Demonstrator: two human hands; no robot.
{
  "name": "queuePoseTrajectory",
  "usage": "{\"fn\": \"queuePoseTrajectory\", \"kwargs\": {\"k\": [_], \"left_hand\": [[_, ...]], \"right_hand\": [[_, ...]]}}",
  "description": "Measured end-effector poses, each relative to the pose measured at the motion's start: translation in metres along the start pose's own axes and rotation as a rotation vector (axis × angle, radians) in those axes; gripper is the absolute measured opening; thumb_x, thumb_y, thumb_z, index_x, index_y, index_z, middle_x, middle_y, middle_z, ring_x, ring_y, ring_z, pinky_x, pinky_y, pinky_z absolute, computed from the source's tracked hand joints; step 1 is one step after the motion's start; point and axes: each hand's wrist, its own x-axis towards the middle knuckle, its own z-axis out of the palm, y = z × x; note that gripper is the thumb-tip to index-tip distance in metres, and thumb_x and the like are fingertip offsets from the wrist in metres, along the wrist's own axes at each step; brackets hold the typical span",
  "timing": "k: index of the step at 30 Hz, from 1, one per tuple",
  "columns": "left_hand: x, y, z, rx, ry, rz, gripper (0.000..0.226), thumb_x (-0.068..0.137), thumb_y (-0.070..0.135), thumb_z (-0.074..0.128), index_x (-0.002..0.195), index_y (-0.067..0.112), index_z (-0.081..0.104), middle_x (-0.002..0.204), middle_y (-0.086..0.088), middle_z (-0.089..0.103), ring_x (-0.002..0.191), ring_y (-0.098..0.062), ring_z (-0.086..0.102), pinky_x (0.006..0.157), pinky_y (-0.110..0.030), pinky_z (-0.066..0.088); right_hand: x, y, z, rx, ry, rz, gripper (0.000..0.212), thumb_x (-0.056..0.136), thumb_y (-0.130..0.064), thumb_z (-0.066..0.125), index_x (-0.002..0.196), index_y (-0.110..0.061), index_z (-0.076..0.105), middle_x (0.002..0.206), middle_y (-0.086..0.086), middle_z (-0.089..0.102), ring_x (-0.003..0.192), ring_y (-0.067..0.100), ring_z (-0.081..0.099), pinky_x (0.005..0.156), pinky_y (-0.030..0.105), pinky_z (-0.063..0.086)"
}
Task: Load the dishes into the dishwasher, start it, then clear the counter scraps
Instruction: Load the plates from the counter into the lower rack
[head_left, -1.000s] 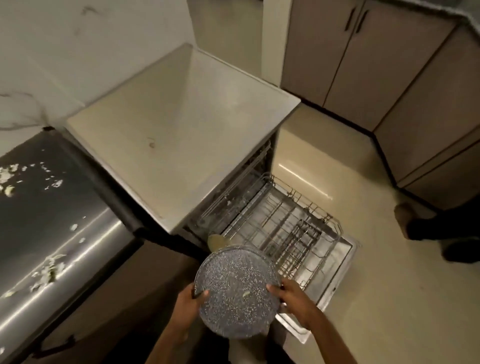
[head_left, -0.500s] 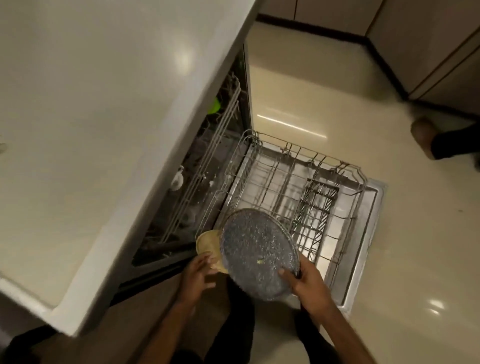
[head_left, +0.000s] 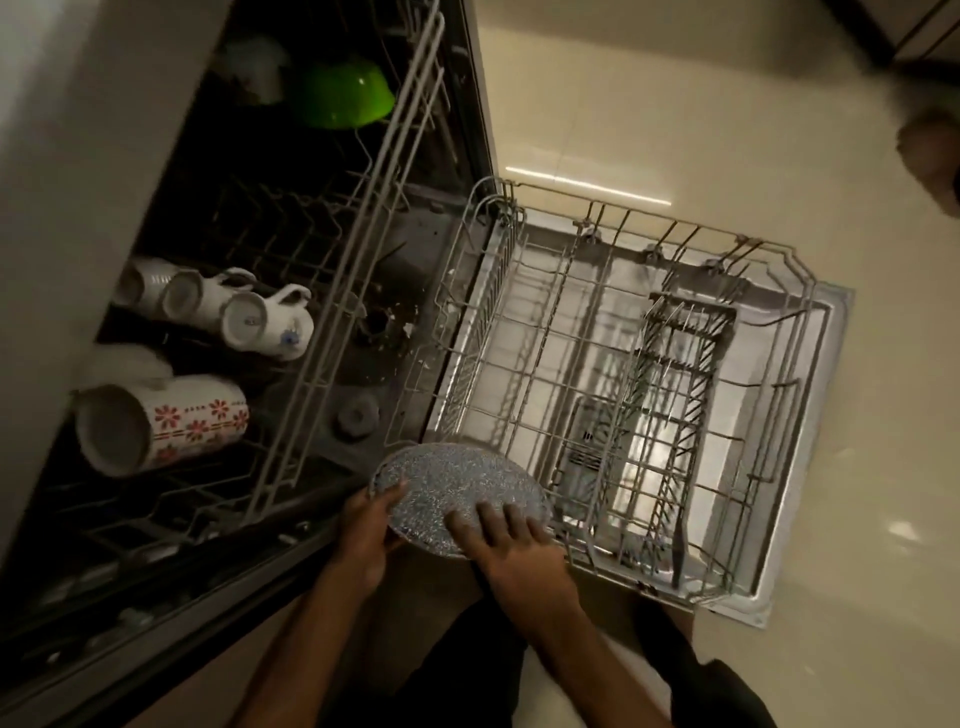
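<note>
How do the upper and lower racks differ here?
The upper rack sits inside the dishwasher; the lower rack is pulled out over the door. The upper rack carries mugs and a green bowl; the lower rack shows only a cutlery basket; the left hand and right hand hold a speckled plate at its near corner. Both are grey wire.

A home kitchen. An open dishwasher (head_left: 332, 291) sits under a pale worktop (head_left: 78, 156), its upper rack holding mugs (head_left: 260, 322) and a green bowl (head_left: 343, 93), its lower rack (head_left: 613, 364) pulled out over a glossy tiled floor (head_left: 675, 104).
</note>
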Motion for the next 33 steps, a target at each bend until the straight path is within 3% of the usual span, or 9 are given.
{"fn": "queuePoseTrajectory", "kwargs": {"k": [3, 12, 15, 21, 25, 27, 30, 33], "left_hand": [[0.009, -0.002, -0.004, -0.027, 0.010, -0.003, 0.026, 0.091, 0.003, 0.060, 0.117, 0.003, 0.064, 0.106, -0.018, 0.071, 0.094, -0.033, 0.068, 0.077, -0.038, 0.053], [0.028, -0.002, 0.003, -0.070, 0.027, -0.023, 0.035, 0.090, 0.002, 0.061, 0.125, -0.002, 0.060, 0.117, -0.023, 0.067, 0.099, -0.033, 0.066, 0.078, -0.037, 0.053], [0.029, -0.003, 0.002, -0.066, 0.025, -0.024, 0.035, 0.090, 0.004, 0.062, 0.124, -0.002, 0.061, 0.117, -0.023, 0.067, 0.103, -0.035, 0.066, 0.081, -0.039, 0.054], [0.010, -0.006, 0.000, -0.099, -0.004, 0.049, 0.031, 0.092, 0.001, 0.059, 0.122, -0.001, 0.061, 0.111, -0.020, 0.069, 0.094, -0.031, 0.067, 0.081, -0.038, 0.054], [0.014, -0.001, 0.008, -0.103, 0.000, 0.021, 0.030, 0.092, 0.001, 0.059, 0.122, -0.002, 0.060, 0.115, -0.024, 0.067, 0.092, -0.031, 0.067, 0.076, -0.036, 0.053], [0.019, 0.004, 0.013, -0.073, -0.010, 0.001, 0.029, 0.092, 0.002, 0.059, 0.121, 0.000, 0.060, 0.115, -0.022, 0.066, 0.091, -0.029, 0.066, 0.073, -0.036, 0.052], [0.032, 0.009, 0.018, -0.021, -0.011, -0.010, 0.035, 0.092, 0.006, 0.062, 0.126, 0.001, 0.058, 0.116, -0.018, 0.067, 0.094, -0.029, 0.066, 0.071, -0.035, 0.052], [0.045, 0.006, 0.020, 0.019, 0.009, -0.014, 0.034, 0.092, 0.008, 0.063, 0.126, 0.002, 0.059, 0.118, -0.019, 0.067, 0.092, -0.027, 0.067, 0.068, -0.033, 0.052]], "right_hand": [[0.007, -0.005, -0.006, 0.042, -0.034, 0.042, 0.093, 0.059, -0.034, 0.092, 0.138, -0.026, 0.043, 0.121, 0.015, 0.069, 0.100, 0.042, 0.069, 0.077, 0.051, 0.059], [0.026, 0.005, -0.007, 0.069, -0.138, 0.072, 0.104, 0.048, -0.033, 0.095, 0.138, -0.026, 0.044, 0.120, 0.017, 0.068, 0.098, 0.043, 0.070, 0.073, 0.052, 0.059], [0.022, 0.006, -0.003, 0.038, -0.078, 0.054, 0.102, 0.052, -0.035, 0.094, 0.139, -0.026, 0.043, 0.122, 0.017, 0.068, 0.100, 0.043, 0.069, 0.074, 0.051, 0.059], [0.008, 0.001, -0.002, -0.012, 0.008, 0.039, 0.085, 0.068, -0.034, 0.086, 0.141, -0.025, 0.042, 0.126, 0.016, 0.066, 0.105, 0.042, 0.067, 0.079, 0.051, 0.058], [0.016, 0.009, -0.002, 0.021, 0.007, 0.037, 0.097, 0.059, -0.033, 0.092, 0.140, -0.023, 0.041, 0.125, 0.019, 0.066, 0.103, 0.044, 0.067, 0.076, 0.053, 0.059], [0.022, 0.014, -0.003, 0.064, 0.021, 0.033, 0.093, 0.072, -0.029, 0.085, 0.147, -0.023, 0.032, 0.138, 0.022, 0.056, 0.116, 0.048, 0.060, 0.086, 0.058, 0.055], [0.030, 0.022, -0.002, 0.086, -0.060, 0.014, 0.078, 0.100, -0.021, 0.052, 0.157, -0.028, -0.002, 0.162, 0.022, 0.015, 0.145, 0.048, 0.023, 0.114, 0.061, 0.031], [0.043, 0.024, -0.001, 0.096, -0.084, 0.038, 0.085, 0.098, -0.024, 0.056, 0.155, -0.032, -0.007, 0.163, 0.018, 0.009, 0.147, 0.045, 0.018, 0.116, 0.059, 0.028]]}}
